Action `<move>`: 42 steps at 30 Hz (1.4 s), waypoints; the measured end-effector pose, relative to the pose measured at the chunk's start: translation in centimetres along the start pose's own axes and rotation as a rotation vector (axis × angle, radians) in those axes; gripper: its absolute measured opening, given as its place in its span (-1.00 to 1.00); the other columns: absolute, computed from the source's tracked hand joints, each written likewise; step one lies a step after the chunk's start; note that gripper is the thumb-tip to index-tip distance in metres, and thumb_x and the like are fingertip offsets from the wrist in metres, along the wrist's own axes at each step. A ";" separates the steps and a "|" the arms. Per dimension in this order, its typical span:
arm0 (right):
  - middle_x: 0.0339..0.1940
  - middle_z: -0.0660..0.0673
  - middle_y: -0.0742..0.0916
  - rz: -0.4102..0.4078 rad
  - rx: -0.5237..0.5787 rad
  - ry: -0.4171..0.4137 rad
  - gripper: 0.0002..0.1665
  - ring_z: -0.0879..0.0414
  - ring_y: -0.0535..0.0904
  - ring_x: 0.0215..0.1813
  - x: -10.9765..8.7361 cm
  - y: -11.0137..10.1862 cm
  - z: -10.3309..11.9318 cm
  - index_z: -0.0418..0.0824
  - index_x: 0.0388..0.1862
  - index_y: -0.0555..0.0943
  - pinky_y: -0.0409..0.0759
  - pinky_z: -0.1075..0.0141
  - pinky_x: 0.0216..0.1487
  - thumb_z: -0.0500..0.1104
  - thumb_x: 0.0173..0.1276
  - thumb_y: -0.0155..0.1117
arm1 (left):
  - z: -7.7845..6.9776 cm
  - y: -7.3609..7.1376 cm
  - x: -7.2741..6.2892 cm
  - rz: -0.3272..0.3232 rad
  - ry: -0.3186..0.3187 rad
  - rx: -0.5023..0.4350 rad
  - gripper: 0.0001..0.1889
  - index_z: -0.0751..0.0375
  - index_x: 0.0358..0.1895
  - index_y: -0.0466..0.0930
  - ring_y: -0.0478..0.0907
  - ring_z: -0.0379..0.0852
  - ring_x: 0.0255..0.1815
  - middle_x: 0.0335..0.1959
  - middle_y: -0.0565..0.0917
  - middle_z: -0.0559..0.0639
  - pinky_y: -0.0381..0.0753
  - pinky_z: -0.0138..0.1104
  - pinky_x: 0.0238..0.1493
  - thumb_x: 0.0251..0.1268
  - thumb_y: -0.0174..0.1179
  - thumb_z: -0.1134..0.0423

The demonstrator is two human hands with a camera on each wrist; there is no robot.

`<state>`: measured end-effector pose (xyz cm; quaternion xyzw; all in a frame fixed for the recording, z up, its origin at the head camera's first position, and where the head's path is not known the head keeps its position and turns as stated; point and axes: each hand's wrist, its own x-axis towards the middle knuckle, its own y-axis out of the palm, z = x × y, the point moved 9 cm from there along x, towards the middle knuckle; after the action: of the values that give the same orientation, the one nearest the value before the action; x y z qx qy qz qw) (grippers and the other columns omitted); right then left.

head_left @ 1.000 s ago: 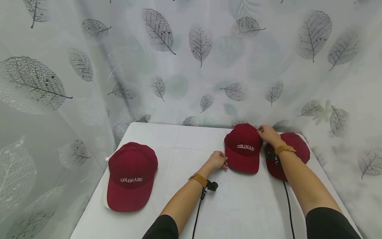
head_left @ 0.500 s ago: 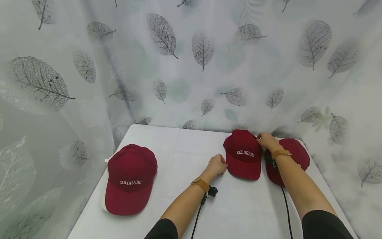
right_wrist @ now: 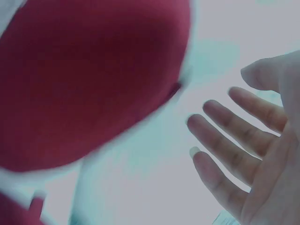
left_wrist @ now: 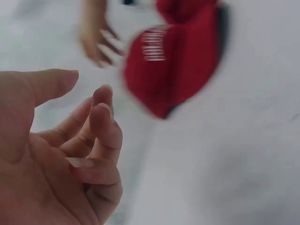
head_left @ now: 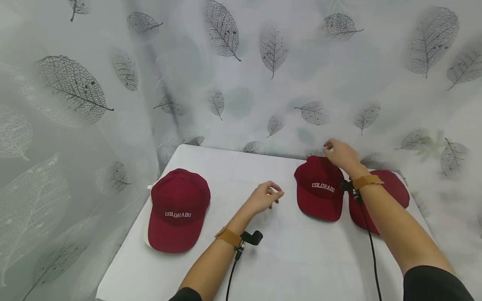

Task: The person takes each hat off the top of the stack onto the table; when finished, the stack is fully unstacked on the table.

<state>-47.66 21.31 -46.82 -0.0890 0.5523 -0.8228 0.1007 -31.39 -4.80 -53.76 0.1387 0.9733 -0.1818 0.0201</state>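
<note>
A dark red COLORADO baseball cap [head_left: 314,200] rests at the back right of the white table, its brim toward me. My left hand [head_left: 262,197] hovers left of it, fingers loosely bent, thumb and fingertips apart; the left wrist view has nothing between them. My right hand [head_left: 342,154] is raised by the cap's upper right edge. In the right wrist view its fingers [right_wrist: 225,122] are extended, apart from the red cap [right_wrist: 93,84]. A second red cap [head_left: 393,190] lies farther right, partly hidden by my right forearm.
Another red COLORADO cap [head_left: 177,230] sits on the table's left side, with an off-white edge [head_left: 146,230] showing beneath it. A leaf-print curtain [head_left: 241,83] hangs behind the white table [head_left: 301,259]. Black cables [head_left: 373,255] trail from both wrist cameras.
Both hands have come off the middle cap: the left drew away to the left, the right lifted from the upper right edge. The head view has shifted slightly.
</note>
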 end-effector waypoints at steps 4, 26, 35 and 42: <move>0.19 -0.30 0.66 -0.011 0.089 -0.110 -0.53 -0.23 0.61 0.10 1.0 1.2 6.9 -0.26 0.28 0.51 0.56 -0.15 0.04 0.03 0.62 0.06 | -3.2 -8.4 -6.9 -0.141 0.113 -0.126 -0.77 0.21 0.03 0.59 0.49 -0.07 -0.60 -0.42 0.68 0.14 0.48 -0.32 -0.46 0.54 0.19 0.14; 0.32 -0.31 0.60 0.491 0.483 -0.405 -0.30 -0.13 0.59 0.26 -0.8 23.0 33.5 -0.34 0.52 0.30 0.54 0.01 0.25 0.14 0.68 -0.11 | 14.2 -24.5 -30.0 -0.863 -0.519 0.264 -0.24 0.38 0.43 0.37 0.52 0.26 0.09 0.16 0.49 0.32 0.47 0.09 -0.05 0.55 -0.06 -0.27; 0.03 -0.21 0.67 0.561 0.581 -0.424 -0.41 -0.13 0.60 0.05 -2.7 24.8 35.3 -0.36 0.33 0.47 0.57 0.19 -0.06 0.08 0.70 -0.15 | 14.3 -23.9 -29.2 -0.881 -0.476 0.289 -0.40 0.43 0.32 0.51 0.51 0.23 0.03 0.11 0.48 0.34 0.45 0.03 -0.07 0.57 0.05 -0.07; -0.16 -0.17 0.67 0.520 0.594 -0.466 -0.52 -0.26 0.62 -0.09 -2.5 24.7 36.4 -0.37 0.20 0.54 0.56 0.29 -0.30 0.00 0.70 -0.10 | 14.2 -24.0 -29.6 -0.898 -0.496 0.317 -0.46 0.43 0.29 0.53 0.49 0.21 -0.03 0.06 0.49 0.33 0.42 0.02 -0.11 0.55 0.09 0.01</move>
<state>-34.18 -19.61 -56.14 -0.0974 0.2589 -0.8508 0.4468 -9.76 -39.15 -56.01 -0.3369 0.8635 -0.3447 0.1485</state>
